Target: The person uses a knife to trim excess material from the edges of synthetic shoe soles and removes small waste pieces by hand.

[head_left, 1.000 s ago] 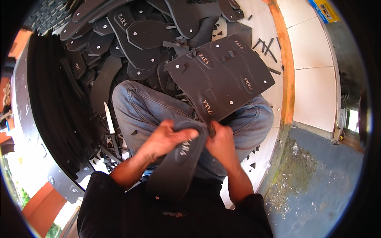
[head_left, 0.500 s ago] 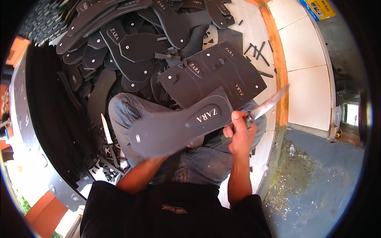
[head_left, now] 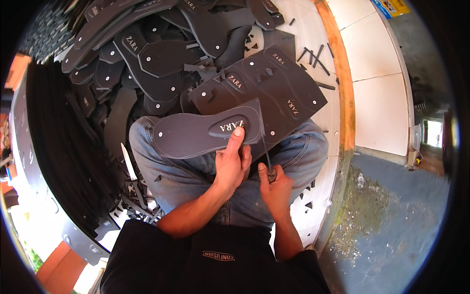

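Observation:
My left hand (head_left: 232,159) is closed on a dark grey foam insole (head_left: 188,130), its thumb on top near the oval emblem and the fingers tucked beneath. The insole lies level over my crossed legs, its rounded end toward the left. Gripped by its handle in my right hand (head_left: 275,188) is a knife (head_left: 266,151). Seen nearly edge-on, its blade stands against the insole's right-hand end. Just beyond, a larger dark sheet (head_left: 293,93) marked with several insole outlines rests partly over my right knee, with small offcuts on top.
Cut insoles (head_left: 164,63) are heaped at the far left. A second knife (head_left: 129,162) with a bare blade lies by my left knee. Thin black strips (head_left: 318,61) are scattered near an orange wooden edge (head_left: 340,83) on the right. Dark stacked sheets (head_left: 63,147) stand at the left.
My right hand has brought the knife from pointing out to the right down to the insole's right end. The insole has turned and shifted left, and my left thumb now shows on top.

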Demonstrator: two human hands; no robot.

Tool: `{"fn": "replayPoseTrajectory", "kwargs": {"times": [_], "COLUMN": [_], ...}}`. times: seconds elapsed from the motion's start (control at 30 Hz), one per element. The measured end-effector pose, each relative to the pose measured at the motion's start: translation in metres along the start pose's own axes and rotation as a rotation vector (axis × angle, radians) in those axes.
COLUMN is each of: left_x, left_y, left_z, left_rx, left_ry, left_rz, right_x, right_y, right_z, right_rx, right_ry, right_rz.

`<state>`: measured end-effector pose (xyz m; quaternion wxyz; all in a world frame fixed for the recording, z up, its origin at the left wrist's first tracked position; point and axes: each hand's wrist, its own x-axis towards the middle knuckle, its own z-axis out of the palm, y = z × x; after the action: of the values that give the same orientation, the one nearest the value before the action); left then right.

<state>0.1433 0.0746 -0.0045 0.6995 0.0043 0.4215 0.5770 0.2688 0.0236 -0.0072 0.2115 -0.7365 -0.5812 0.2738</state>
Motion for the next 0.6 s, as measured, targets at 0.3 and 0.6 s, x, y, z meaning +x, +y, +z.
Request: {"fn": "replayPoseTrajectory", "kwargs": {"times": [0.3, 0.6], "left_x": [0.002, -0.035], "left_y": [0.008, -0.019], "left_z": [-0.011, -0.056], "left_rx": [-0.01, 0.086], "left_ry": [-0.071, -0.131], "left_rz": [-0.016, -0.118], "right_x": [0.002, 0.04], "right_y": [-0.009, -0.004], "right_z": [0.017, 0.027], "right_rx": [-0.033, 0.011], "right_ry": [-0.009, 0.075], "right_rz": [0.057, -0.368]}}
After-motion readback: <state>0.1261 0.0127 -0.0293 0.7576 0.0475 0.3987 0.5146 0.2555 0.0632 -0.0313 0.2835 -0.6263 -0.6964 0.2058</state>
